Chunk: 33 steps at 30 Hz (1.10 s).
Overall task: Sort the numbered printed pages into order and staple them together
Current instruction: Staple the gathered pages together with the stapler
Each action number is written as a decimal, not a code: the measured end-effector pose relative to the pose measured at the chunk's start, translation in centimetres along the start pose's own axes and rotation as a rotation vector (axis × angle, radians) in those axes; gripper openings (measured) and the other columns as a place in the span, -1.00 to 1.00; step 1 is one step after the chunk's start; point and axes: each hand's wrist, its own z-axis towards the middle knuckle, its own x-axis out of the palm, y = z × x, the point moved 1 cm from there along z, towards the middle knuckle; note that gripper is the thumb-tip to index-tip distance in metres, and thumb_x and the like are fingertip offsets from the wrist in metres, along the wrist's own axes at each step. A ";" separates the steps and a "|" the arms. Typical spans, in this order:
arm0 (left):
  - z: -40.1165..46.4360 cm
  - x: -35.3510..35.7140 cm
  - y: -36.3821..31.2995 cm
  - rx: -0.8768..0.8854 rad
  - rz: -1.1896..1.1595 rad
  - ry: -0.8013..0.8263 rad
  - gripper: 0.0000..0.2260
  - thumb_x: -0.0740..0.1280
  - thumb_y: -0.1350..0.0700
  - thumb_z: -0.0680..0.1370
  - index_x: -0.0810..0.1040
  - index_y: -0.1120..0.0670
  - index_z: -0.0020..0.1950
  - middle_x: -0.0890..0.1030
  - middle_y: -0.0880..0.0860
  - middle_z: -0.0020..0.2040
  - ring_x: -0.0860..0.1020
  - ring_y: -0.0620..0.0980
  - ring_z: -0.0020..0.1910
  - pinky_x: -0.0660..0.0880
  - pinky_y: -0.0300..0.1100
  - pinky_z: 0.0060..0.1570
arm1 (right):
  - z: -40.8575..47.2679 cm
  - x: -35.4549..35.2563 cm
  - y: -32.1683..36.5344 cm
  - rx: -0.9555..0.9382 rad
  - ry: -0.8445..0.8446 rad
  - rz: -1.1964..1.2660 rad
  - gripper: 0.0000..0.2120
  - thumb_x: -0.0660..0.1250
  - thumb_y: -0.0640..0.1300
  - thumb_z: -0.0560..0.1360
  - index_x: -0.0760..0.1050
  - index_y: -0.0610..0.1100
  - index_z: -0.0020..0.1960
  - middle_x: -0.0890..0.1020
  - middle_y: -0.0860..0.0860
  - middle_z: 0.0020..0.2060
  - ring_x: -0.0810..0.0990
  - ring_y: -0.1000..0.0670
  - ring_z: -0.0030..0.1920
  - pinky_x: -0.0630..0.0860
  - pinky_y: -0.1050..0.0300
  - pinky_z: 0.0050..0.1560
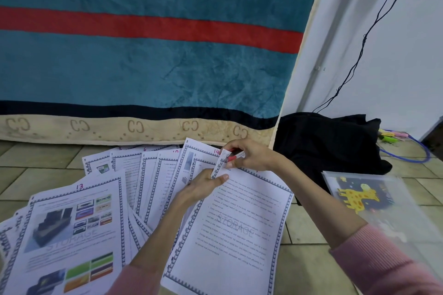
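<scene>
Pages (230,220) fanned on floor, numbers 13, 14 showing; sorting unfinished, we judge. Our right hand (251,155) grips red stapler (233,156); left hand (203,185) pinches top page corner. Stapling possibly under way.

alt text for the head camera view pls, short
Two hands work at the top corner of a printed page: the right hand holds a small red stapler, the left hand pinches the folded corner. More numbered pages fan across the tiled floor.
</scene>
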 end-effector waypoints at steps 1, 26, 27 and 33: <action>-0.1 0.0 -0.1 -0.005 0.001 -0.002 -0.82 0.19 0.02 0.61 0.39 -0.06 0.20 0.55 -0.12 0.04 0.50 -0.17 0.08 0.40 -0.37 -0.06 | -0.1 0.0 -0.2 0.003 -0.005 0.021 -0.74 0.44 -0.25 0.42 0.56 -0.17 0.11 0.62 0.08 -0.04 0.58 0.17 -0.04 0.48 0.31 0.15; 0.6 0.7 0.4 0.051 -0.015 0.040 -0.80 0.20 0.05 0.61 0.41 -0.08 0.23 0.54 -0.09 0.16 0.47 -0.16 0.16 0.39 -0.36 0.01 | -1.5 0.9 -1.0 0.005 -0.146 0.010 -0.80 0.43 -0.24 0.43 0.60 -0.18 0.05 0.66 0.02 -0.06 0.62 0.07 -0.05 0.52 0.23 0.10; 0.4 0.7 0.3 0.056 -0.019 0.032 -0.79 0.20 0.05 0.61 0.42 -0.07 0.24 0.54 -0.09 0.15 0.48 -0.15 0.17 0.40 -0.36 0.01 | -1.4 0.9 -0.9 -0.008 -0.154 0.006 -0.81 0.44 -0.24 0.42 0.60 -0.18 0.04 0.66 0.02 -0.07 0.62 0.06 -0.05 0.52 0.22 0.09; 0.7 0.8 0.3 0.024 0.007 -0.019 -0.67 0.23 -0.03 0.58 0.39 0.03 0.32 0.50 -0.05 0.21 0.43 -0.08 0.26 0.37 -0.14 0.23 | -0.9 1.2 -1.3 0.001 -0.205 0.015 -0.83 0.46 -0.23 0.40 0.61 -0.11 -0.02 0.67 0.06 -0.13 0.63 0.07 -0.06 0.55 0.06 0.12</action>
